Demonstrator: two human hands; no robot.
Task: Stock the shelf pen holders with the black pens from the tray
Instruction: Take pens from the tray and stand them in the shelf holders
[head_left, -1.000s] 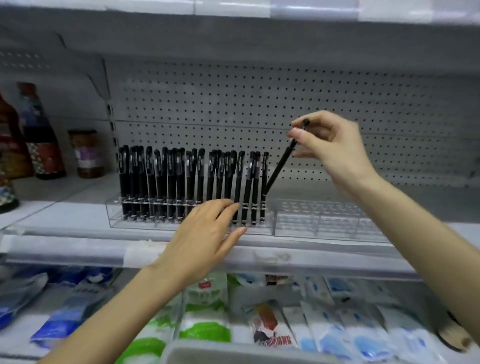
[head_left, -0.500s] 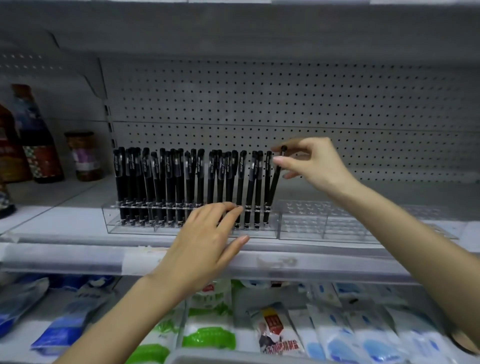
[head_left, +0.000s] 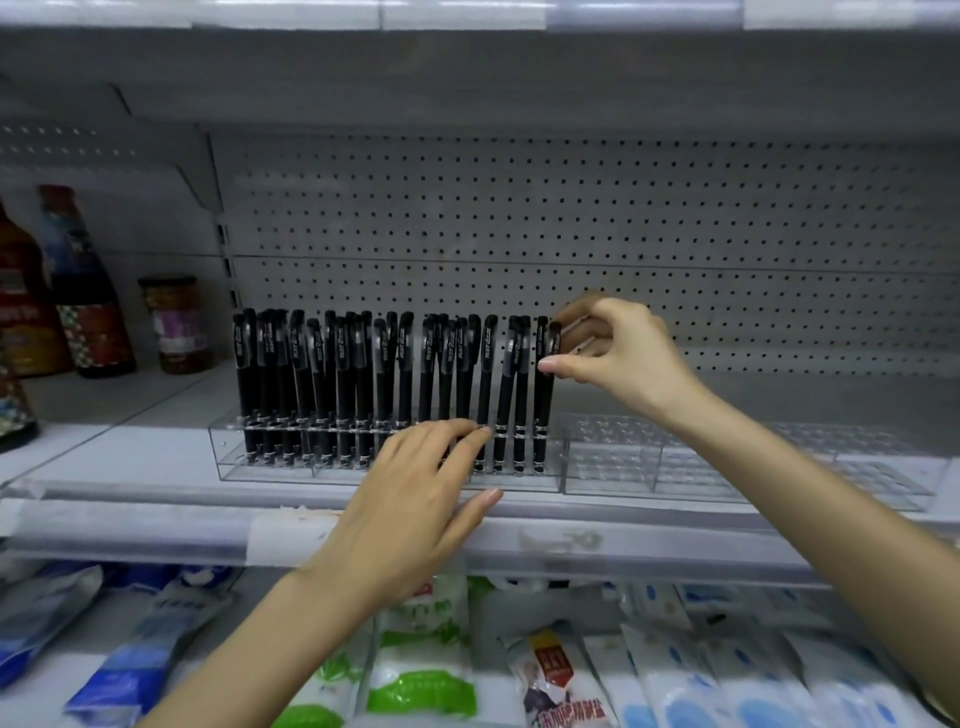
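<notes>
Change since a second ago: the right hand (head_left: 618, 353) has come down from above the rack, and the pen (head_left: 545, 395) it carried at a slant now stands nearly upright at the row's right end.

Head view, right hand: at about 2 o'clock from frame centre, thumb and fingertips pinched on the cap of that last pen, not yet let go.

Head view, left hand (head_left: 415, 499): just below centre, fingers spread flat against the front of the filled holder (head_left: 228, 457), steadying it; gripping nothing.

Black pens (head_left: 363, 384): a packed row standing in the filled holder, running from 9 o'clock toward centre.

Empty holder (head_left: 727, 457): clear, at 3 o'clock, touching the filled one's right end, with no pens in it.

Tray: not in sight from here.

Surroundings: bottles (head_left: 78, 291) at far 9 o'clock; packets (head_left: 415, 654) on the lower shelf at 6 o'clock.

Step in hand: seating the final pen of the left rack, I'd say.

Next move: release the cap once the tip sits in its hole, fetch another pen, and start the empty holder.
</notes>
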